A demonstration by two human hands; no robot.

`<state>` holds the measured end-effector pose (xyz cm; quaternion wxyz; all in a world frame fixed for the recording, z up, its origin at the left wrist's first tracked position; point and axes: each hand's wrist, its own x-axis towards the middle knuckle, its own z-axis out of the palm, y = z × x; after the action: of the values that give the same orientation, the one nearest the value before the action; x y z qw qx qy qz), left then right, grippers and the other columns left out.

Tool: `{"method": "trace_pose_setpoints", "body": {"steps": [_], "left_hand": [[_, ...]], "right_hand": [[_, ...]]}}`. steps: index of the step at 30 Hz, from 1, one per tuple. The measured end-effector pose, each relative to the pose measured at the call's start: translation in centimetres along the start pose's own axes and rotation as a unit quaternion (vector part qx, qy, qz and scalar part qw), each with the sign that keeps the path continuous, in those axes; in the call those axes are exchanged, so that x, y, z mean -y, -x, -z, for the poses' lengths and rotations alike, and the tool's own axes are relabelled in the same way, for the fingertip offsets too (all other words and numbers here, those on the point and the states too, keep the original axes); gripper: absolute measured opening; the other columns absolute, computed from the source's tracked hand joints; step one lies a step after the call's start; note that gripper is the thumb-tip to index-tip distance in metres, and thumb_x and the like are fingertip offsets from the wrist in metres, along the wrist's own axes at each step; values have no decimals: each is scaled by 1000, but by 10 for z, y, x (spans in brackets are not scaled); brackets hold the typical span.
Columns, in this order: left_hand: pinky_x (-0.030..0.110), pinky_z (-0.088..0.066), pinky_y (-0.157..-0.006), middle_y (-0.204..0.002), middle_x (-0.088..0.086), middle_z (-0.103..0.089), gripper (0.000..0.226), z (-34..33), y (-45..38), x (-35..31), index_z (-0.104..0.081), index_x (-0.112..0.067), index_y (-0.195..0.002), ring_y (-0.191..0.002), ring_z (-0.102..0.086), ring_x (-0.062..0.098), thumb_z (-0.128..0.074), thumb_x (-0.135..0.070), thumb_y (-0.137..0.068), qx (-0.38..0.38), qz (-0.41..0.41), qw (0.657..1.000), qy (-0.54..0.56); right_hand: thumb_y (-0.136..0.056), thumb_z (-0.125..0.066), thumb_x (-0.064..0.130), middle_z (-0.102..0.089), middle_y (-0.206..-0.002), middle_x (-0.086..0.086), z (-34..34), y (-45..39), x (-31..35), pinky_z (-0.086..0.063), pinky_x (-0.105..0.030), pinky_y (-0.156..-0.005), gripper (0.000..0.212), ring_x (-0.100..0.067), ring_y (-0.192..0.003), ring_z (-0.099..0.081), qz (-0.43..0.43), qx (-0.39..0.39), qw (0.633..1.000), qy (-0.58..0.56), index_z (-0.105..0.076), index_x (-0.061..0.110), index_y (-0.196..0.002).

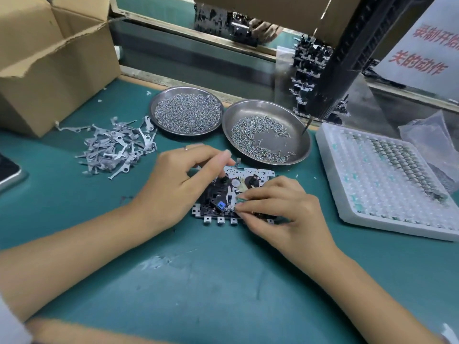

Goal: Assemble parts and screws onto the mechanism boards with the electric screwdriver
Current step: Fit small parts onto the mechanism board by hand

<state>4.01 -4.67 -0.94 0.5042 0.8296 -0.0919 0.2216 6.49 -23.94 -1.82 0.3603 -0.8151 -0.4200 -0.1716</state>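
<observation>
The board [233, 192] lies flat on the green mat [198, 281], in front of the two screw dishes. The left hand [173, 184] rests on the board's left side, fingers curled, thumb and forefinger reaching over its top edge; whether they pinch anything cannot be told. The right hand [280, 207] pinches a small part [240, 199] at the board's lower middle, beside a blue piece [220, 206].

Judgement: the step is seating the part. It should sit flush and square over its hole, board held steady by the left hand, before a screw is fetched from the near dish [267, 131]. The screwdriver [330, 78] hangs over that dish, unheld.

Writing: a white sign [422, 40], top right, bears red Chinese characters, partly cut off; "的动作" is legible. No brand visible.
</observation>
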Motion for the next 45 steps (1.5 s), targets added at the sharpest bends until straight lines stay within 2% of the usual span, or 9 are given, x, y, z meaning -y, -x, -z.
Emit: {"method": "trace_pose_setpoints", "body": {"steps": [4, 9, 17, 26, 30, 34, 37, 41, 45], "left_hand": [[22, -45, -75, -76, -2, -65, 23, -1, 3, -5, -72, -9, -89, -75, -59, 11, -56, -25, -92, 20, -44, 998, -42], [35, -44, -81, -86, -5, -62, 29, -1, 8, -10, -69, -13, -99, -81, -58, 17, -59, -31, -78, 108, -125, 977, -133], [26, -41, -83, -87, -10, -54, 28, -6, 13, -5, -57, -17, -95, -84, -48, 3, -56, -34, -73, 155, -99, 975, -124], [22, -43, -86, -84, -14, -62, 27, -6, 11, -5, -67, -14, -97, -87, -55, 12, -69, -21, -71, 159, -79, 979, -102], [18, -39, -88, -81, -9, -65, 19, -6, 10, -2, -70, -14, -90, -84, -54, 8, -71, -22, -72, 159, -86, 979, -98], [17, -37, -90, -80, -13, -64, 17, -6, 10, 2, -71, -16, -88, -83, -52, 2, -73, -23, -72, 158, -89, 980, -85], [16, -39, -86, -79, -16, -63, 17, -6, 9, 2, -72, -18, -86, -82, -52, 0, -74, -23, -70, 155, -93, 980, -77], [14, -39, -85, -78, -16, -64, 17, -5, 8, 1, -72, -20, -85, -82, -54, 2, -75, -25, -69, 158, -91, 981, -65], [16, -41, -82, -80, -21, -61, 20, -4, 7, 0, -72, -21, -86, -84, -53, -2, -71, -33, -70, 156, -98, 981, -53]], "right_hand": [[-76, -75, 17, -73, -91, 5, 1, 1, 0, -46, -38, -77, 9, -19, -77, -57, 22, 20, 999, 45, -78, 18, -84], [-73, -73, 8, -72, -93, 4, 5, 0, 1, -47, -35, -77, 14, -13, -80, -55, -29, 52, 998, -13, -79, 15, -84], [-69, -81, 1, -73, -90, 6, 9, -4, 3, -46, -24, -83, 21, -8, -87, -58, -150, 63, 977, -138, -78, 14, -86], [-72, -76, -6, -67, -86, 3, 9, -3, 5, -44, -17, -80, 21, -8, -85, -61, -178, 56, 968, -167, -78, 11, -83], [-78, -66, 3, -65, -82, -1, 18, -7, 7, -43, -14, -74, 20, -6, -76, -59, -134, -110, 979, -110, -74, 16, -91], [-84, -65, 17, -56, -101, 6, 36, -30, 0, -44, -27, -85, 39, -10, -95, -55, -159, -311, 935, -60, -56, 24, -121], [-82, -69, 32, -40, -122, 24, 51, -59, -9, -37, -29, -104, 75, -1, -119, -42, -204, -308, 929, -16, -28, 26, -145], [-82, -72, 31, -35, -150, 2, 61, -99, -15, -28, -35, -114, 92, -11, -136, -34, -205, -283, 936, -39, -12, 20, -151], [-84, -70, 16, -57, -123, 4, 60, -126, -7, -42, -11, -92, 85, 7, -105, -54, -184, -346, 916, -88, -15, 16, -149]]}}
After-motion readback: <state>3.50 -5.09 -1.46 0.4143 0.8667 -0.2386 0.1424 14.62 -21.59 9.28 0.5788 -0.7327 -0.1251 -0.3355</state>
